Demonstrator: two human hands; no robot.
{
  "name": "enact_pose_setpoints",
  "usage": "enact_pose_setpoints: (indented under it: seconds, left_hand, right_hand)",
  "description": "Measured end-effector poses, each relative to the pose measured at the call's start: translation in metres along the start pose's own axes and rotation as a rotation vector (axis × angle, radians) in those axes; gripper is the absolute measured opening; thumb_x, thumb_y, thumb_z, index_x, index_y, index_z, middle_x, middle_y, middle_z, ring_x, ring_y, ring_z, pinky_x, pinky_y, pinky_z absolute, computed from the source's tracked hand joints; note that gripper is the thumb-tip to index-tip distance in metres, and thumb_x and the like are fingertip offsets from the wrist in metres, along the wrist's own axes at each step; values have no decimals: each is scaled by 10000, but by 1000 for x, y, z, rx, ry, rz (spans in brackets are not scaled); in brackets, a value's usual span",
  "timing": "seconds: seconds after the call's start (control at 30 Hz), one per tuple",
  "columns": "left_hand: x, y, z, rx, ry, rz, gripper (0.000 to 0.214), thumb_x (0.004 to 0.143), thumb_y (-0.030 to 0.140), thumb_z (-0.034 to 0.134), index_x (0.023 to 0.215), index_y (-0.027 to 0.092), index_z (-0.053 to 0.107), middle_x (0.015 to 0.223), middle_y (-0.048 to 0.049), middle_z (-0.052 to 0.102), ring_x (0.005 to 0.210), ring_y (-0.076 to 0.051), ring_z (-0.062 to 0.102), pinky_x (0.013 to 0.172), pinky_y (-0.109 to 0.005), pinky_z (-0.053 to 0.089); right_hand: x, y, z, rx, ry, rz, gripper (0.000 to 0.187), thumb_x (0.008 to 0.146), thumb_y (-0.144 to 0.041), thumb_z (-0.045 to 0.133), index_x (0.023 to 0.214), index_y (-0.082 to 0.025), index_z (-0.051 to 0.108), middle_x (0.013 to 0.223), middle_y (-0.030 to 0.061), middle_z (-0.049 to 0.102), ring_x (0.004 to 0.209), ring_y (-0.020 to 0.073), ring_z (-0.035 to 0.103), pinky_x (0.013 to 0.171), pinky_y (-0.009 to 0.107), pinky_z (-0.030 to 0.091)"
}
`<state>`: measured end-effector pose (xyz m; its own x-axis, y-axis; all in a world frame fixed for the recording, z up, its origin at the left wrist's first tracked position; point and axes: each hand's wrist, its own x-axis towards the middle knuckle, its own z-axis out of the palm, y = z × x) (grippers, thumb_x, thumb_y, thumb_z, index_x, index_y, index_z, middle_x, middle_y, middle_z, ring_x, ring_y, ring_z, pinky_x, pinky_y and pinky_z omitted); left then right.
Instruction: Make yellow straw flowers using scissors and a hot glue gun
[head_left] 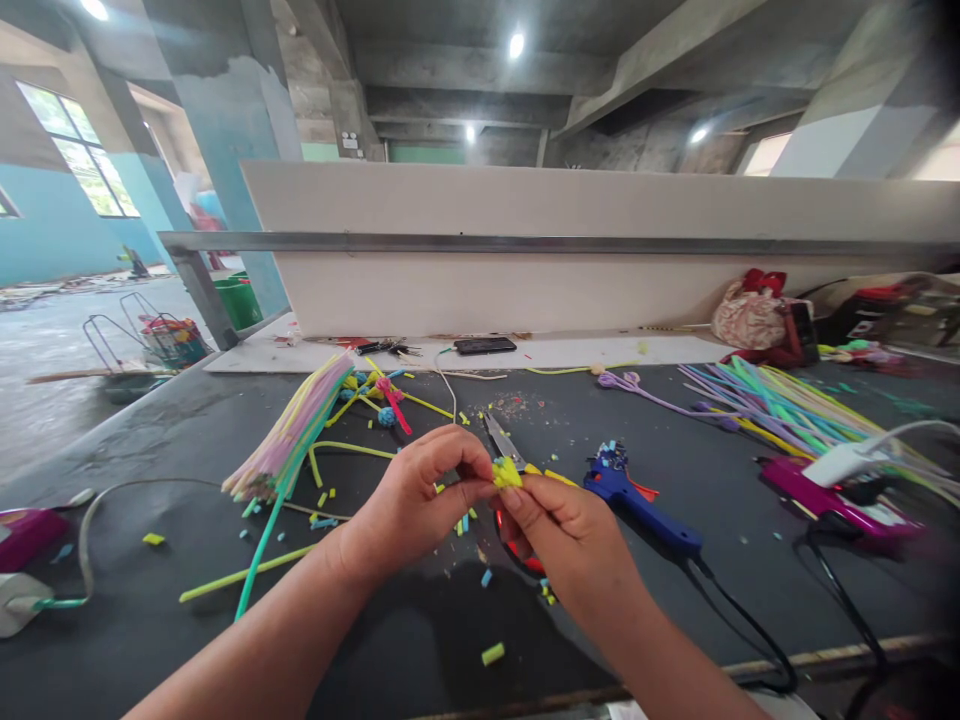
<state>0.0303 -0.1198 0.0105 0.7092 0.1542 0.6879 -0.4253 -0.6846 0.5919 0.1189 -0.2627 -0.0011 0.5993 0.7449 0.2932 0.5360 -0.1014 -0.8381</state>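
Observation:
Both my hands meet over the middle of the dark table (150, 440). My left hand (420, 500) and my right hand (570, 535) each pinch a small yellow pipe-cleaner piece (508, 473) between thumb and fingertips. Right behind it lie scissors (501, 440) with red handles partly hidden under my right hand. A blue glue gun (637, 500) lies just right of my right hand, its black cord running toward the front edge. Short yellow and blue cuttings lie scattered around my hands.
A bundle of pastel pipe cleaners (289, 435) lies to the left, another long bundle (780, 410) at the right. A magenta glue gun (832, 495) sits far right, a phone (484, 345) and keys (386, 347) at the back by a white board (600, 250).

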Motion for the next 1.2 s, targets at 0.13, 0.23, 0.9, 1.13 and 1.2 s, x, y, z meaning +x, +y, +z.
enact_pose_setpoints:
  seconds: [0.13,0.23,0.9,1.13,1.2]
  left_hand:
    - [-2,3,3,132,87,79,78,782,86,592,773,161,572,731,-14,598,717,-110,556,686,-226,455]
    - [-5,4,6,174,118,104,67,783,102,599,801,165,586,731,-20,616,720,-117,573,688,-232,476]
    - [0,5,6,175,18,-51,155,769,46,564,675,166,544,665,16,583,650,-98,532,629,-209,425]
    - [-4,5,6,83,-24,-38,134,794,77,539,695,166,534,686,9,567,658,-98,518,642,-216,425]
    - [-4,5,5,43,-40,-49,129,795,80,535,696,163,537,689,6,563,661,-97,518,638,-215,426]
  right_hand:
    - [0,-1,-1,-202,95,-154,380,874,-328,447,544,-170,547,498,-16,503,475,93,467,478,201,340]
    - [0,1,0,-310,138,-267,358,878,-282,441,548,-174,529,487,-22,502,463,89,466,483,199,332]
    - [0,15,4,-573,260,-491,284,881,-185,430,621,-178,545,523,2,553,508,114,504,531,228,328]
    - [0,14,2,-580,247,-514,320,870,-185,439,554,-188,484,480,-16,507,462,98,452,494,226,300]
    - [-1,14,2,-571,235,-512,325,874,-195,439,552,-188,484,476,-18,501,458,97,451,493,224,300]
